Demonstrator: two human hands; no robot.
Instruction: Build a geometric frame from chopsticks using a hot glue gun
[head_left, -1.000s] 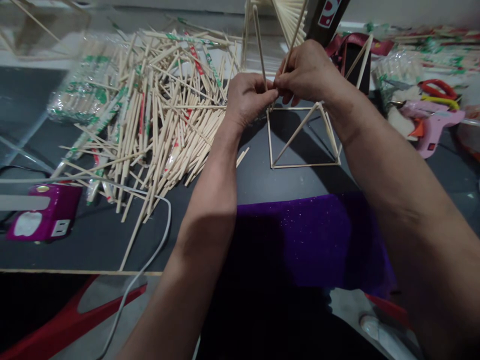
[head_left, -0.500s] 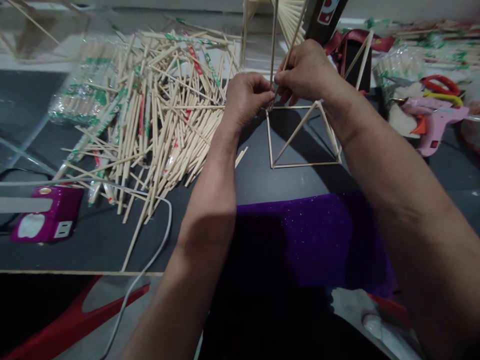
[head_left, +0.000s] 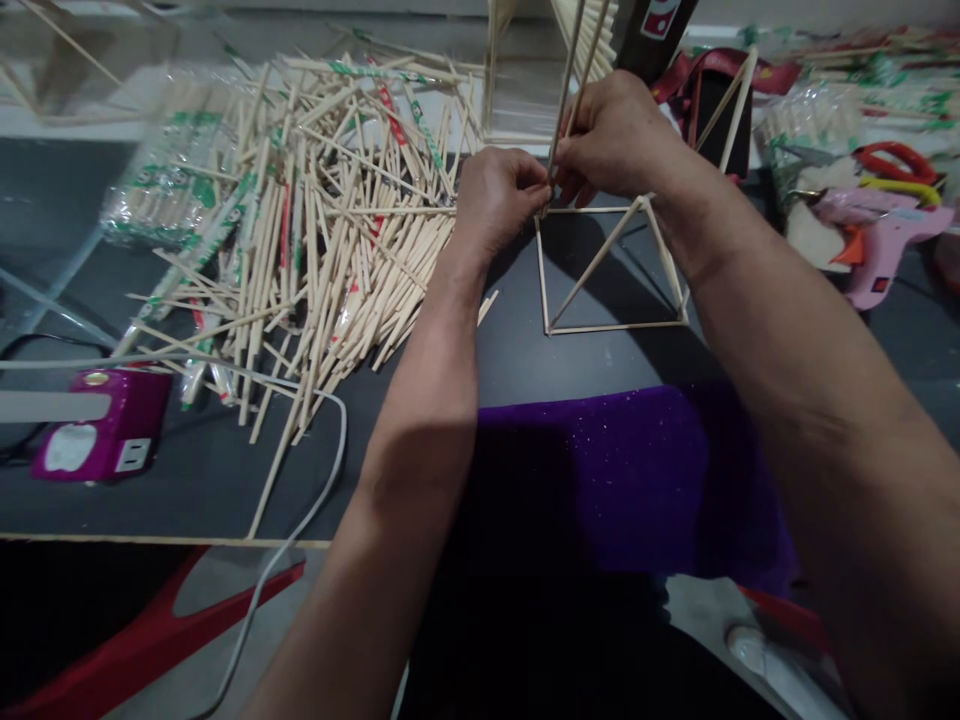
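Observation:
A frame of wooden chopsticks lies on the dark tabletop, with a square base and slanted sticks rising at its right side. At its far left corner my left hand is closed in a pinch at the foot of an upright chopstick. My right hand, just right of it, has its fingers closed round a second chopstick, which leans beside the first. The tops of both sticks run out of view. My fingers partly hide the joint at that corner.
Loose chopsticks and wrapped packs cover the left. A pink glue gun and red-handled pliers lie right. A white cable passes a purple power block. Purple cloth hangs at the near edge.
The left upright chopstick has tilted right at its top, so the two sticks stand closer together and nearly parallel. Both hands stay at the same corner. The whole view has shifted slightly.

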